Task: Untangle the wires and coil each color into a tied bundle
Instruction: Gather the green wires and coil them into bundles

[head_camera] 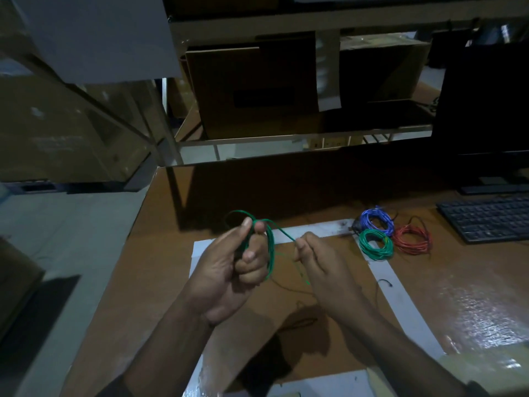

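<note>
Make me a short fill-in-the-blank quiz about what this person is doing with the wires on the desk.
1. The left hand grips a coil of ____ wire.
2. The right hand pinches the wire's loose ____.
3. The number of finished bundles lying on the table is ____.
4. The red bundle lies nearest the ____.

Missing words: green; end; three; keyboard

A person's left hand [229, 265] grips a coil of green wire [269, 250] above a brown table [160, 253], while the right hand [317, 262] pinches the strand running from it. Three finished bundles, green [375, 244], blue [376, 222] and red [413, 239], lie together near a black keyboard [486, 217] at right.
</note>
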A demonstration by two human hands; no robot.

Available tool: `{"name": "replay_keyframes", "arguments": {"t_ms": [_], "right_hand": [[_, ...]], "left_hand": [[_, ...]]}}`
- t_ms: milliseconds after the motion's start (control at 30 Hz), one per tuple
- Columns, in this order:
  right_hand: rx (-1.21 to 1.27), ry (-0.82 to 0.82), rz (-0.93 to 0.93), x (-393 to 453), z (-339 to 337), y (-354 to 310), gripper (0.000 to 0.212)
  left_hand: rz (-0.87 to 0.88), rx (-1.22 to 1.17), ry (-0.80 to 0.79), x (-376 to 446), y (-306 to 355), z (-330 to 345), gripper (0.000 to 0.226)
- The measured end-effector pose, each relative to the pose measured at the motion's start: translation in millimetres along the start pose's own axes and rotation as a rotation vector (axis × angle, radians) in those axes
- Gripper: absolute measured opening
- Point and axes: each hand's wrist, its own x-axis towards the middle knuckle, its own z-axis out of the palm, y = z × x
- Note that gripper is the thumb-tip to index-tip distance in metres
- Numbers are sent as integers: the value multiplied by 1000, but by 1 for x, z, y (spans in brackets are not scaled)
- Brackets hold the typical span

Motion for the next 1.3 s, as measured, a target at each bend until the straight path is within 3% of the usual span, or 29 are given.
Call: {"name": "replay_keyframes", "arguments": {"t_ms": [100,233,333,433,567,767,833,933,1067,1167,1300], "right_hand": [[-7,-115,59,-12,4,8,35],[-217,-403,113,-22,8,5,23],[-410,-627,46,-24,14,-9,16],[-499,-713,-81,-25,16,-21,14],[-347,-589,-127,-22,3,-40,14],[-237,-130,-227,-5,-17,-35,14],[-257,-71,-219,1,-18,-29,13],[-341,-7,-180,7,-17,-13,13],[-427,-15,-132,11,-16,-2,28],[-421,-90,-141,11,-12,2,9],[-377,-156,-81,5,-5,7,54]], "left_hand": [[50,-227,-104,0,11,-2,43],[276,-210,47,4,21,7,36],[393,36,131,16,18,8,35],[410,393,256,26,12,2,36],[311,1040,378,26,-1,-19,34],[120,1344,407,17,-13,-34,35],[41,1291,415,15,-14,-32,37],[-77,1018,353,12,-14,-27,38],[-154,705,208,5,-4,-17,37],[-185,467,114,0,3,-15,35],[-201,115,2,-2,14,-17,34]]}}
